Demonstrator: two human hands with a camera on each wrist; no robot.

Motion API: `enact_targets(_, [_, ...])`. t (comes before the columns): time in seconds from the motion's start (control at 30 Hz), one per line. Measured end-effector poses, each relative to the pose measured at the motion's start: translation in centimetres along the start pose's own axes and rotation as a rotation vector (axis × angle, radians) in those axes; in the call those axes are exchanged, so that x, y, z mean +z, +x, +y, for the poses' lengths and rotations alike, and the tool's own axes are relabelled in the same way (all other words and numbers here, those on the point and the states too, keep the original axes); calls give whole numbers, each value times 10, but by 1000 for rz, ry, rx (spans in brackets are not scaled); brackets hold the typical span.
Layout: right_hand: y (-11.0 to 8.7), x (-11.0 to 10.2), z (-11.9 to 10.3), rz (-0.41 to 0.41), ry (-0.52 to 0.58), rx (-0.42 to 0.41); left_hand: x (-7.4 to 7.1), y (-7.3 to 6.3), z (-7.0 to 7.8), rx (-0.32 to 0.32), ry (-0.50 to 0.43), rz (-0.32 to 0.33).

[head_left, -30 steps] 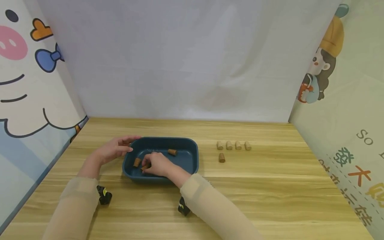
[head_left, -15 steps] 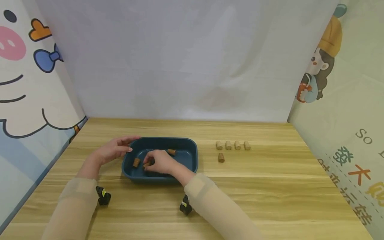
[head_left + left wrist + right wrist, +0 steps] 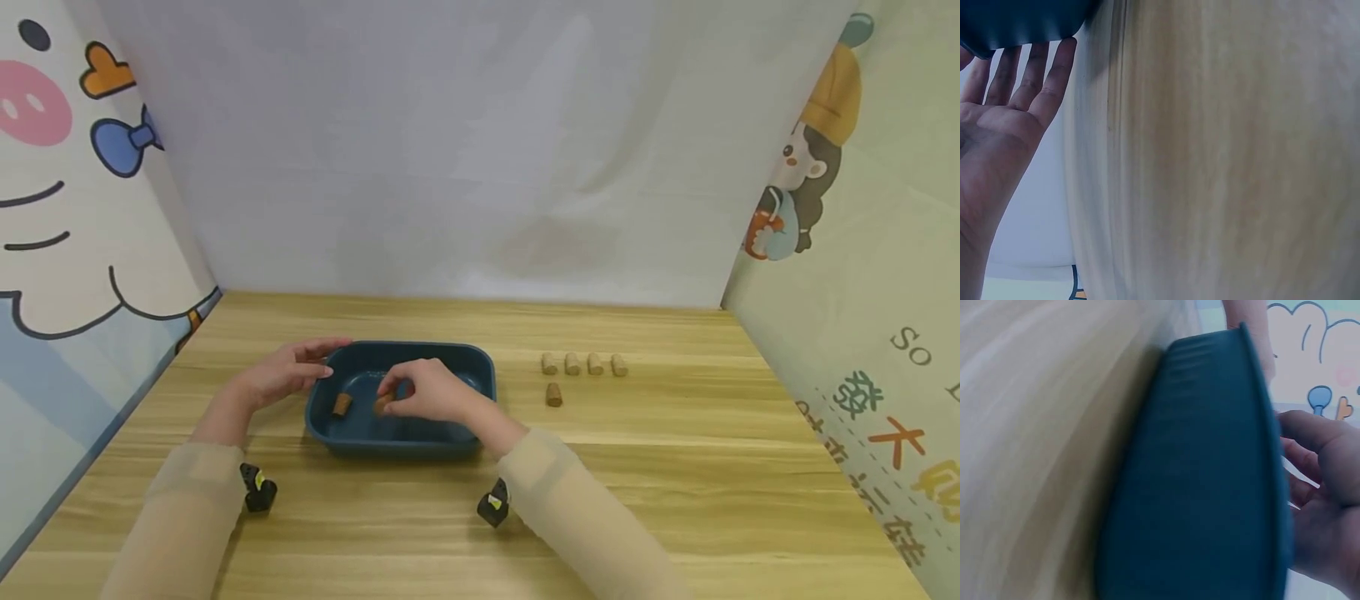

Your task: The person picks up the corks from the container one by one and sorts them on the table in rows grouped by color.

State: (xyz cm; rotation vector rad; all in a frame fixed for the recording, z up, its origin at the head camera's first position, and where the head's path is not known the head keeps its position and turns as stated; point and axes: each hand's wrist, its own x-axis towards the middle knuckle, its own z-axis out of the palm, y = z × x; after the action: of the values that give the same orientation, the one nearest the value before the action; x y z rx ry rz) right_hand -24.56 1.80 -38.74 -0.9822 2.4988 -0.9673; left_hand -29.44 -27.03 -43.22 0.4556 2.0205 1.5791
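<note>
A dark blue rectangular tray (image 3: 405, 451) lies on the wooden table. My right hand (image 3: 431, 392) is over its middle, thumb and index finger pinching a brown cork stopper (image 3: 383, 404). Another brown cork (image 3: 342, 405) lies in the tray's left part. My left hand (image 3: 285, 375) rests against the tray's left end with fairly straight fingers; in the left wrist view its fingertips meet the tray's outer wall (image 3: 1022, 22). The right wrist view shows the tray's side wall (image 3: 1197, 475) hiding the fingertips of the right hand (image 3: 1329, 481).
Right of the tray stand several pale corks in a row, the leftmost cork (image 3: 549, 363) nearest the tray. A single brown cork (image 3: 553, 395) stands in front of them. A light curtain (image 3: 465, 167) hangs behind the table (image 3: 675, 467).
My right hand has lifted and moved right and back within the tray, carrying the pinched brown cork. It now covers the spot where another cork lay. The left hand stays put.
</note>
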Motion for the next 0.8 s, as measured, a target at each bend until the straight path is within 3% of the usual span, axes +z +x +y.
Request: enact_targets(0.8, [-61,-64,-12,10,-127,-102,0,-6,1,-3,14,-3])
